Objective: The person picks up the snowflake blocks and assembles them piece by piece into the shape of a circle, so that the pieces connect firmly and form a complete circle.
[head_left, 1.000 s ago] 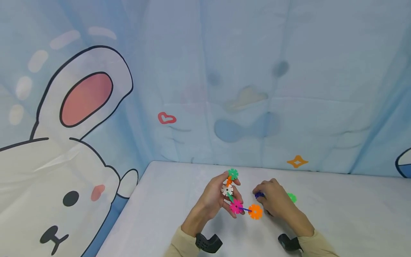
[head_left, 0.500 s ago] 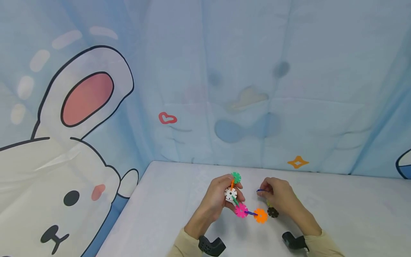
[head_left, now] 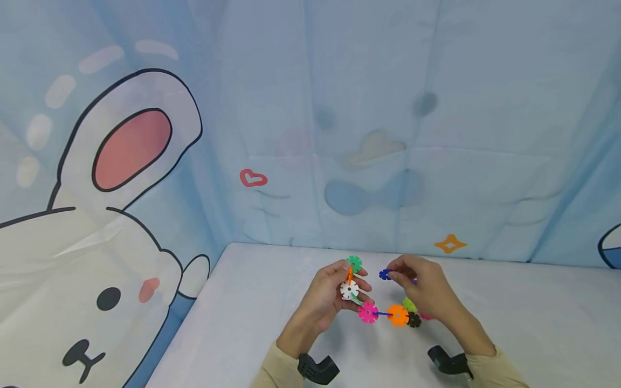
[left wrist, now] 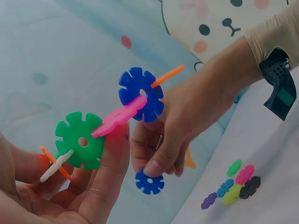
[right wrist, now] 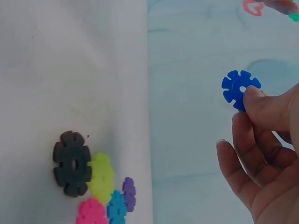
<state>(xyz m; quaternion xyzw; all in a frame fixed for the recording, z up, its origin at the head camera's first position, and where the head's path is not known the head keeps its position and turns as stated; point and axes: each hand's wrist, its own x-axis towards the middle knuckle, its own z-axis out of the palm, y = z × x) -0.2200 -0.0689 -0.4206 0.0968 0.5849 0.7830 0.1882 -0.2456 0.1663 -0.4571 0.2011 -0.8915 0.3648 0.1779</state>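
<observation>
My left hand [head_left: 315,302] grips a chain of notched plastic snowflake discs slotted into one another. A white disc [head_left: 345,292] and a green disc [left wrist: 72,137] lie by the fingers. Beyond them hang a pink disc [left wrist: 117,117], a blue disc [left wrist: 127,95] and, at the free end, an orange disc [head_left: 398,316]. To the right of the chain, my right hand [head_left: 429,288] pinches a separate loose blue disc [right wrist: 229,88] between thumb and fingers, above the table. This disc and the chain are apart.
Several loose discs lie on the white table [head_left: 538,323] below my right hand, among them a black disc [right wrist: 72,163], a yellow-green disc [right wrist: 101,179], a pink disc [right wrist: 92,213] and a purple disc [right wrist: 129,193]. A printed blue curtain [head_left: 485,134] stands behind.
My right hand has picked up the blue disc from the table and raised it. The loose discs beneath have come into sight. The left hand has shifted slightly right with the chain.
</observation>
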